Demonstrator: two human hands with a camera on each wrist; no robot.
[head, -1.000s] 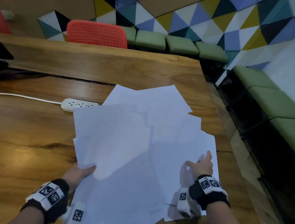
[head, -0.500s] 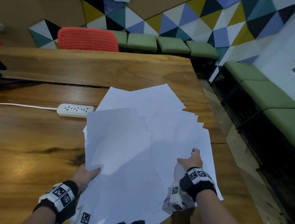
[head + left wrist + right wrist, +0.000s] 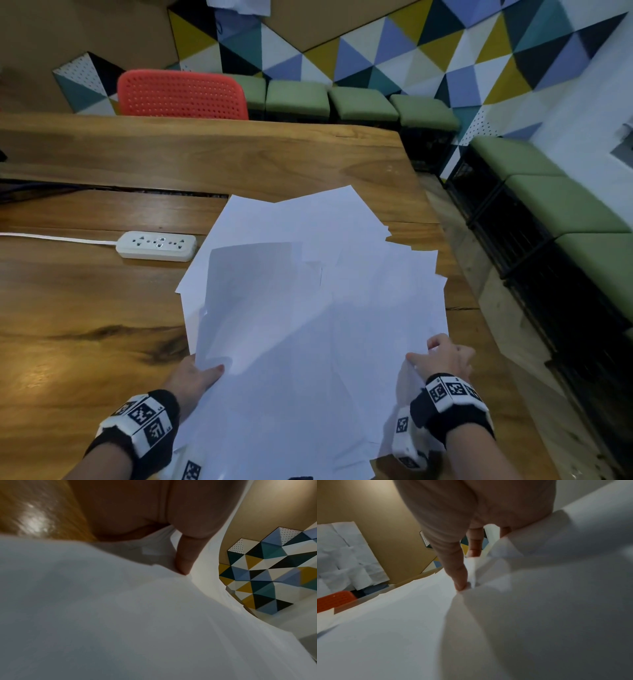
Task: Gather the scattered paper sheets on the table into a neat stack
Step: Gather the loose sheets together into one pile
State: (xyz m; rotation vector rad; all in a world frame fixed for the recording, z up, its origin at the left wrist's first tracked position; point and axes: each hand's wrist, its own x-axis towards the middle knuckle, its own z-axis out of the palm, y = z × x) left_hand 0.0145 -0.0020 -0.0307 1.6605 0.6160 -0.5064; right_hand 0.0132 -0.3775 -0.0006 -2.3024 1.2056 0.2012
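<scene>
Several white paper sheets (image 3: 308, 308) lie fanned and overlapping on the wooden table (image 3: 85, 308), near its right end. My left hand (image 3: 195, 373) grips the pile's near left edge, thumb on top and fingers hidden beneath. In the left wrist view the thumb (image 3: 185, 555) presses down on the paper (image 3: 120, 615). My right hand (image 3: 442, 358) pinches the pile's near right edge, which crumples under it. The right wrist view shows its thumb (image 3: 453, 566) on the bunched sheets (image 3: 488, 615), with fingers behind them.
A white power strip (image 3: 157, 245) with its cable lies just left of the pile's far edge. The table's right edge (image 3: 455, 274) runs close beside the sheets. A red chair (image 3: 181, 94) and green benches (image 3: 561, 205) stand beyond the table.
Both hands have moved inward, squeezing the spread sheets into a narrower pile. The right hand went from fingers flat on the paper to pinching its edge.
</scene>
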